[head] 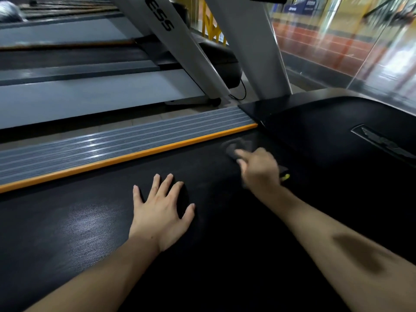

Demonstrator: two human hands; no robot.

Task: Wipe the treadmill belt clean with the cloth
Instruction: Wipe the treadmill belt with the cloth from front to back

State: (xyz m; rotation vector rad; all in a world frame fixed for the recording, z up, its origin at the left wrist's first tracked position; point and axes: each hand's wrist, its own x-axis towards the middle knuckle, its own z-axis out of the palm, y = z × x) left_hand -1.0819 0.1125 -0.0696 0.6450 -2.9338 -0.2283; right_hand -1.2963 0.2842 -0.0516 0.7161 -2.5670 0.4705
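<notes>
Here the dark cloth (235, 149) lies bunched on the black belt (112, 221), near its front end and just short of the black motor cover (337, 122); it is blurred, so its folds cannot be made out; the right hand (258, 168) is closed on it, fingers curled over the top and pressing it to the belt, with a scrap of cloth and a small yellow tag (286, 176) showing at the hand's far side; the left hand (161, 212) lies flat and open on the belt, fingers spread, nearer the camera and apart from the cloth; both forearms are bare; along the belt's left edge runs an orange strip (126, 159), and beside that a grey ribbed side rail (112, 140); a pale upright (254, 52) rises from the front corner; further left stands a second treadmill (90, 97), with a black cable (243, 91) on the floor near its base; to the right is a glass wall (360, 52).
</notes>
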